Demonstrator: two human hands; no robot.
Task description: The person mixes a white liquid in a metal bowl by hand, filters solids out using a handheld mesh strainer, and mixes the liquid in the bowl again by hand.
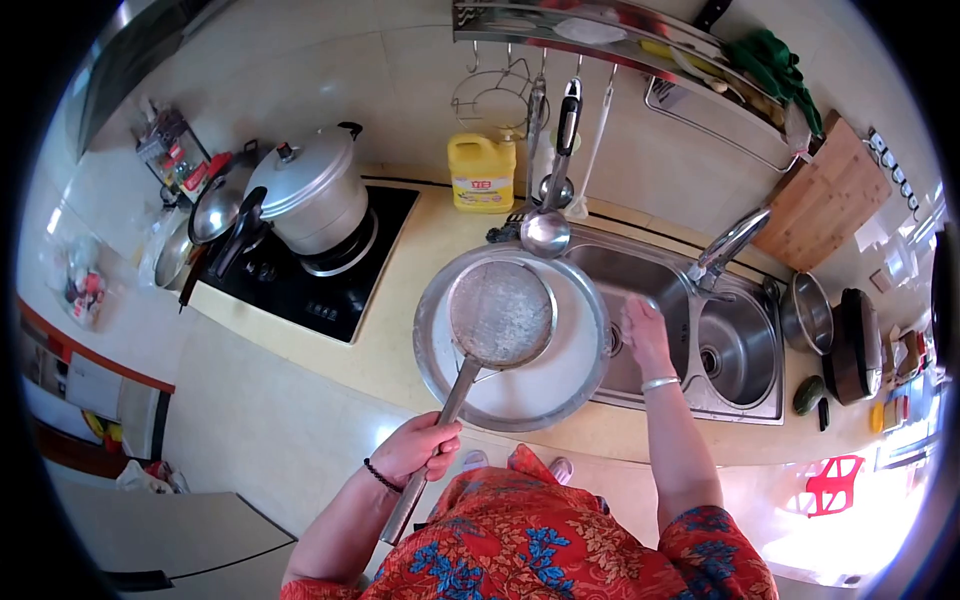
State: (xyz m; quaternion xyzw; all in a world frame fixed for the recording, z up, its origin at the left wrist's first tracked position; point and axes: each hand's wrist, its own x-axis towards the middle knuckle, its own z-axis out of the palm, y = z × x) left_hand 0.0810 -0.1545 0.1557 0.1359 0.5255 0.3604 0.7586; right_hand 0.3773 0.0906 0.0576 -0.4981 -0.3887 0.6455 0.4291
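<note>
My left hand (418, 449) is wrapped round the metal handle of a round fine-mesh strainer (500, 315). The strainer is above a wide metal basin (430, 375) holding white contents (560, 360), and whitish residue clings to its mesh. Over the larger sink bowl (620, 265), to the right of the basin, is my right hand (647, 330). Its fingers look curled together; whether anything is inside them is hidden.
A large lidded pot (310, 195) stands on the black cooktop (375, 230) at left. Behind the basin are a yellow jug (482, 175) and a hanging ladle (546, 232). The faucet (730, 245) rises behind the sink; a cutting board (825, 195) leans at right.
</note>
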